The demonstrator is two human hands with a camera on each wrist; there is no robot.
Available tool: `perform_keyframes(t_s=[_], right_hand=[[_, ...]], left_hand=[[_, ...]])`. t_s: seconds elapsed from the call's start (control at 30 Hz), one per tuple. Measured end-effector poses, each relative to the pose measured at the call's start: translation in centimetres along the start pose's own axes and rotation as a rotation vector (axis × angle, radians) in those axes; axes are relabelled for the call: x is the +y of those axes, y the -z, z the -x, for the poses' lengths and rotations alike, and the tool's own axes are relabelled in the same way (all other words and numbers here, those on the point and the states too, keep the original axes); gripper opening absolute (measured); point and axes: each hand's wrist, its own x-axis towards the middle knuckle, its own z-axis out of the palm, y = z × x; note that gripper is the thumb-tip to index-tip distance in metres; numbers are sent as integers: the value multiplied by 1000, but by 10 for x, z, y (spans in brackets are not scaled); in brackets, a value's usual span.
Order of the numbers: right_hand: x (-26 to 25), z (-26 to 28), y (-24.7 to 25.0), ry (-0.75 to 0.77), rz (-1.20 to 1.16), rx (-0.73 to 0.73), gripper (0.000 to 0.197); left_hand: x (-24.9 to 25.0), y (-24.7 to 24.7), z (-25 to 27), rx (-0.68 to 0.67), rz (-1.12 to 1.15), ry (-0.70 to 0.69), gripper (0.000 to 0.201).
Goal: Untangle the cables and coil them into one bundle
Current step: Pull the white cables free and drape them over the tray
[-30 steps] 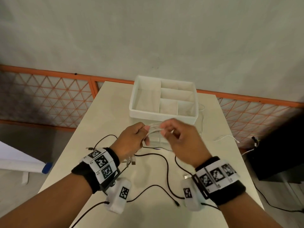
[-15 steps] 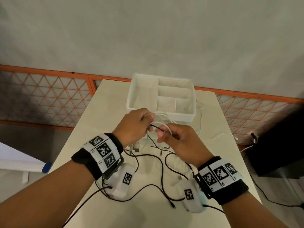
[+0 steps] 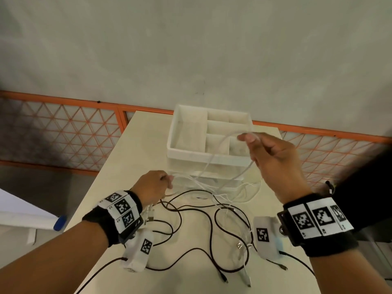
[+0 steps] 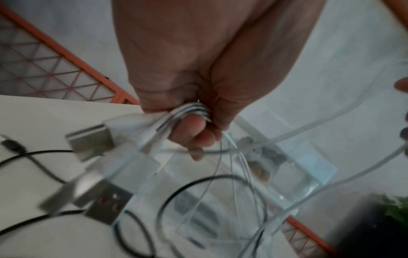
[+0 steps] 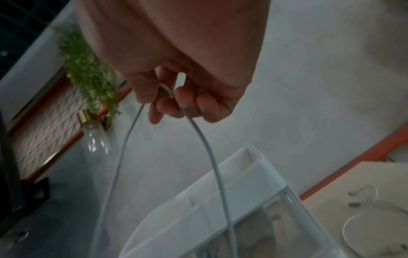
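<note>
On the pale tabletop [image 3: 135, 145], near its middle: a loose tangle of black cables [image 3: 212, 221] sprawled in curves, ends trailing toward the near edge, small plugs pointing near and right. Among them, thin white cables [image 3: 222, 183], partly lifted off the surface.

Low over the tabletop, left of the tangle: left hand [image 3: 153, 186], knuckles up, fingers curled tight round a gathered bunch of white cables [image 4: 194, 110]. In the left wrist view, several white strands folded side by side under the thumb, metal USB plugs [image 4: 90, 141] hanging out toward the near left, blurred.

Higher and to the right, raised in front of the white divided box [image 3: 182, 149]: right hand [image 3: 273, 160], palm turned left, thumb and forefinger pinching one white cable at the top of a loop. From that pinch, two runs of the same cable [image 5: 207, 144] dropping away, long axis slanting down and left toward the left hand. Remaining fingers loosely curled beneath, seen in the right wrist view.

Box at the far middle of the tabletop, open on top, several compartments inside. Marker-patterned bands [image 3: 121, 206] on both wrists, small white camera units below them. Behind the tabletop, an orange lattice railing [image 3: 63, 128] against a grey wall.
</note>
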Motion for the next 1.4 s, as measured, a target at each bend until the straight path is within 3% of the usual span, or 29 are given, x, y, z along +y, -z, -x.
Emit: perform_keyframes(t_s=[0.1,0.2,0.3,0.43,0.53,0.63,0.73,0.8,0.83,0.9,1.0,1.1,1.17,1.27,1.4], right_hand=[[-6,7,-12,-12,76,-197,19],[-12,6,-26,33,111,-202,22],[-19,-7,-20,94,130,-1,11],[-21,-26,19,173,126,329,4],[-11,-28,36,165,144,416,1],[27,-26,42,3,361,370,7],[83,-15,47,-356,625,212,19],[109,-4,43,-589,626,129,25],[114,-1,39,-635,572,112,27],[101,-4,29,-553,441,119,30],[45,-20,22,-257,250,191,27],[-20,-34,29,70,77,342,18],[-42,-40,36,189,18,418,12],[-39,-42,42,173,92,462,9],[1,-39,49,22,243,443,12]], left_hand=[[35,6,7,-8,233,-143,23],[68,2,19,-155,351,-294,21],[71,-11,20,-228,439,-307,30],[38,-13,12,-133,426,-202,31],[23,-6,8,-75,437,-141,26],[27,12,8,8,578,-117,22],[36,36,9,31,794,-131,26],[40,45,10,17,845,-144,28],[41,45,11,9,827,-145,28],[41,41,12,4,719,-144,27],[34,28,14,24,494,-146,31],[30,17,11,91,463,-110,36],[30,11,11,96,478,-81,39],[31,7,12,72,523,-65,39],[30,8,14,45,553,-45,38]])
